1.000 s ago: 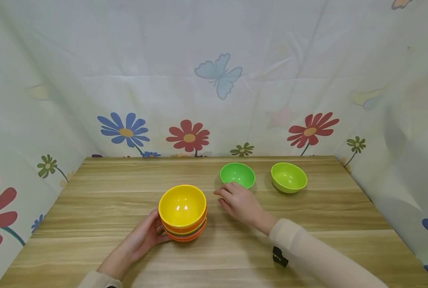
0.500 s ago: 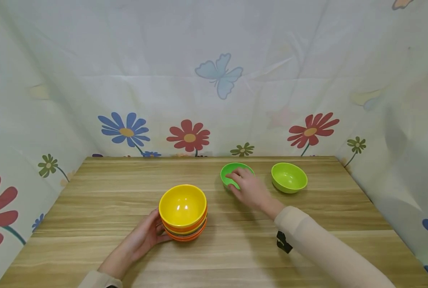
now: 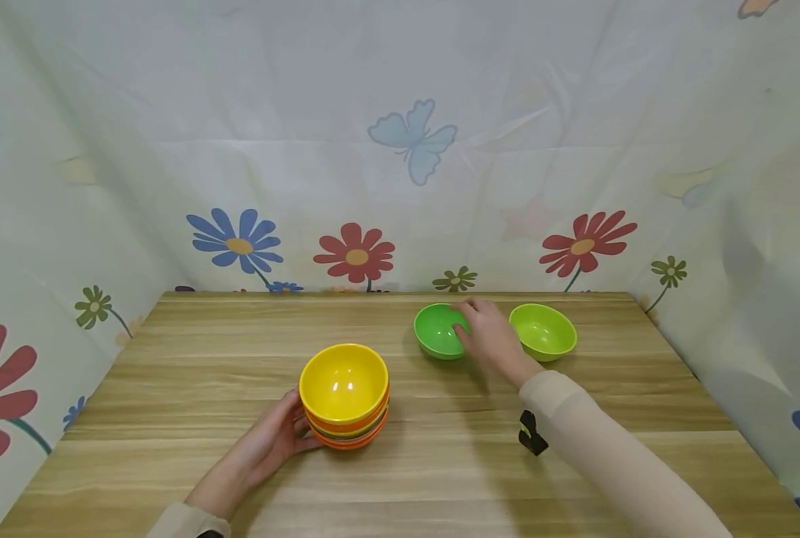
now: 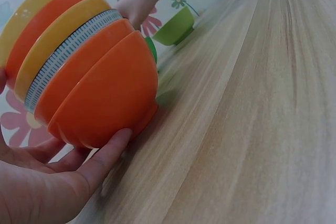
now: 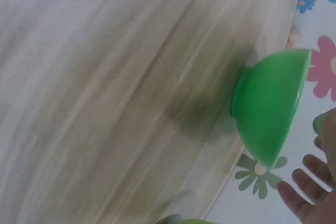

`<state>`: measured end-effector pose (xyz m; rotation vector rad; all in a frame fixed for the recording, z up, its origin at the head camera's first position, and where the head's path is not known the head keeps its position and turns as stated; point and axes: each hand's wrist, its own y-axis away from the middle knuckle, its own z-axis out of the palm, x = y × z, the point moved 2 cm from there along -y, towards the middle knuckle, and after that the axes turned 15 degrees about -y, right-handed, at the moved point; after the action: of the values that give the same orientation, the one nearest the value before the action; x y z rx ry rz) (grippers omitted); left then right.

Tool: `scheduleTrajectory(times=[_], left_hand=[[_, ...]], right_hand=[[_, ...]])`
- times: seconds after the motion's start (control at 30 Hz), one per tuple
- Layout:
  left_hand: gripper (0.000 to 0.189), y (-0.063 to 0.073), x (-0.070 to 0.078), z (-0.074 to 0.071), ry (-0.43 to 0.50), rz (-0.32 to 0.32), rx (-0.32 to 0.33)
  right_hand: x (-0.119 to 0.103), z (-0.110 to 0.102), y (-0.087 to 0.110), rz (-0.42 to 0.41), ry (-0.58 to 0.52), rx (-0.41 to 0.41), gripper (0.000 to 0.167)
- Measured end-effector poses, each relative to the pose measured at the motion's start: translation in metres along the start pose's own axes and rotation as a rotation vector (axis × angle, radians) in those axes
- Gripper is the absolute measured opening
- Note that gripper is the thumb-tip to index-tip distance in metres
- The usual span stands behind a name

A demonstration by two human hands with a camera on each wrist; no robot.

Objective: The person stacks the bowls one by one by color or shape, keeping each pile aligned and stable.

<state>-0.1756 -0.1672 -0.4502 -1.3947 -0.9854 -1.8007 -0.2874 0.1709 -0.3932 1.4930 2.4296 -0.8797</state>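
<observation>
A stack of several nested bowls [image 3: 343, 385] stands left of centre on the table, a yellow one on top. My left hand [image 3: 271, 442] holds its left side; the left wrist view shows the thumb [image 4: 113, 150] against the lowest orange bowl [image 4: 113, 90] and a patterned white-and-blue bowl [image 4: 68, 51] amid the orange and yellow ones. My right hand [image 3: 493, 336] is at the right rim of a green bowl [image 3: 437, 332], thumb and fingers apart. The right wrist view shows those fingers [image 5: 294, 200] near the rim of the green bowl [image 5: 270, 106], not curled round it.
Right of the green bowl sits a lime-green bowl [image 3: 546, 335], partly behind my right hand. Beyond the wooden table's [image 3: 238, 321] back edge hangs a white curtain [image 3: 292, 172] with printed flowers. A black piece [image 3: 532, 433] is by the right sleeve.
My right hand has moved right and away from me, from the near side of the green bowl across it to its right rim. The left hand and the stack have stayed put.
</observation>
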Motion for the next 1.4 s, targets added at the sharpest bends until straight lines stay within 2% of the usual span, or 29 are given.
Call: scheduleTrajectory(times=[0.1, 0.2, 0.73, 0.9, 1.03, 1.4], left_hand=[[0.036, 0.0, 0.0, 0.0, 0.0, -0.005, 0.005], [0.037, 0.0, 0.0, 0.0, 0.0, -0.009, 0.008], [0.037, 0.0, -0.001, -0.001, -0.012, -0.001, 0.01], [0.038, -0.001, -0.002, -0.001, -0.012, 0.005, 0.01], [0.036, -0.001, -0.002, -0.001, -0.006, 0.002, 0.013], [0.037, -0.001, -0.001, -0.001, -0.015, -0.008, 0.02]], right_hand=[[0.005, -0.003, -0.003, 0.081, -0.013, -0.004, 0.035], [0.009, -0.005, -0.004, 0.128, -0.025, -0.002, 0.036], [0.013, -0.006, -0.007, 0.289, -0.044, -0.072, 0.04], [0.014, -0.006, -0.009, 0.353, -0.023, -0.102, 0.034], [0.014, -0.006, -0.01, 0.403, -0.052, -0.114, 0.028], [0.018, -0.001, -0.01, 0.456, -0.125, -0.076, 0.025]])
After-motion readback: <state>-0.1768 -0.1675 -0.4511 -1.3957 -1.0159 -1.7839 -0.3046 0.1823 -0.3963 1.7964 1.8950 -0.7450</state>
